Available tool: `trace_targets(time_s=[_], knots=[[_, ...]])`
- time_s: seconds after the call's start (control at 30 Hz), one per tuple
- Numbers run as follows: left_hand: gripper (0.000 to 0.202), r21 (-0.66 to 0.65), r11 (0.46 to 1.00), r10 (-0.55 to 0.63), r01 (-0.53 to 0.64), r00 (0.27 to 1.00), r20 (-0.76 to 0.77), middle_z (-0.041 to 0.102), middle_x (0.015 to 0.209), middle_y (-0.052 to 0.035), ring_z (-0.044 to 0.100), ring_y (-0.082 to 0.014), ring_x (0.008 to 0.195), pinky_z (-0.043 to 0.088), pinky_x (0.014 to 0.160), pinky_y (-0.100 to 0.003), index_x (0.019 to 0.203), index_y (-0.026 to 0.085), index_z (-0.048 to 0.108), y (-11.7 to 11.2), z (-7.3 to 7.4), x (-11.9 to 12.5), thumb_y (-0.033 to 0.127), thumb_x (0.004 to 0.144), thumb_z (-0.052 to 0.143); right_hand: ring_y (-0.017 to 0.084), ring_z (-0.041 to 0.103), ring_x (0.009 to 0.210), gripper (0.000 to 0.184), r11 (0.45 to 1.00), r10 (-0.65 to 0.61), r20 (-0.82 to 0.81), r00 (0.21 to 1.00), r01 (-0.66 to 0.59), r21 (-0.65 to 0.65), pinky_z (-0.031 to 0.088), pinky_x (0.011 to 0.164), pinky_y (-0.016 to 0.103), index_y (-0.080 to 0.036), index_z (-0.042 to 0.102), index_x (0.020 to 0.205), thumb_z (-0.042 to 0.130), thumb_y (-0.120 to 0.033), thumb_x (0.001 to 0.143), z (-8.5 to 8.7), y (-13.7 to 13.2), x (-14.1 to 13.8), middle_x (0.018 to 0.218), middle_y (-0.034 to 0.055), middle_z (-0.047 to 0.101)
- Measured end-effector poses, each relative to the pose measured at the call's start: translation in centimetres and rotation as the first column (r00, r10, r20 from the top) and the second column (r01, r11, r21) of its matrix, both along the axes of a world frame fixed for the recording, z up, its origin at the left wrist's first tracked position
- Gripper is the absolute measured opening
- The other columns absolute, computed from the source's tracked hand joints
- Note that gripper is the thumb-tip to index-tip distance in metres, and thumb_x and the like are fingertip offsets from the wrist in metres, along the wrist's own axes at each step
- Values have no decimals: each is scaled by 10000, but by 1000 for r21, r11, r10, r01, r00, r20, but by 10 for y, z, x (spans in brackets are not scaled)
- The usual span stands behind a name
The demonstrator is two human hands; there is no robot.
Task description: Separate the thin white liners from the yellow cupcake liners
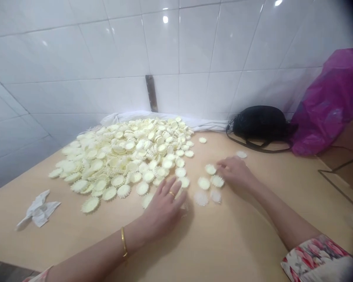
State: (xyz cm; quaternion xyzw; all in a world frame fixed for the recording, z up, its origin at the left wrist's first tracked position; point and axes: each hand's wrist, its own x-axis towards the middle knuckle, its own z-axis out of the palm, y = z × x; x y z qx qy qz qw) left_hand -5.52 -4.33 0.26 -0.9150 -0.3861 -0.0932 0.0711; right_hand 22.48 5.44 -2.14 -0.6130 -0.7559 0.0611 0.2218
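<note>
A large heap of pale yellow scalloped discs covers the left and middle of the light wooden tabletop. My left hand lies palm down at the heap's front edge, fingers spread, with a gold ring and a gold bangle on that arm. Its fingertips are against or just beside several discs. My right hand rests on the table to the right, fingertips touching a loose disc. Several more loose discs lie just left of and below it. Neither hand clearly grips anything.
A crumpled white tissue lies at the left. Behind the heap are a white cloth and a white tiled wall with a dark metal strip. A black bag and a magenta plastic bag sit back right.
</note>
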Motion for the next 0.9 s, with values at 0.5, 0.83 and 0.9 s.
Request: trace_targets(time_s=[0.5,0.83,0.9], knots=[[352,105,981,168,-165,986,-18,449,1299,-144,297,-341,1269,268,982,-555,1127,162,527,26,-18,-46,137,795,411,141,522,602,125,985,44,-204,978,-76,-152,367,539,248,-194,515,670,517,-288,752,46,28,-89,682,16,603],[415,95,980,178,-174,984,-32,401,1359,-124,202,-348,1321,172,1043,-566,1186,180,494,35,-23,-49,150,772,473,223,506,911,186,589,778,77,623,-767,256,393,848,408,-218,582,888,510,-370,809,38,-126,-167,977,69,605],[398,120,977,182,-177,983,-33,400,1353,-148,173,-355,1330,172,1046,-560,1155,152,511,36,-22,-48,135,759,484,224,506,879,116,512,729,269,630,-762,397,370,860,436,-233,577,908,532,-253,803,8,-145,-173,900,54,611]])
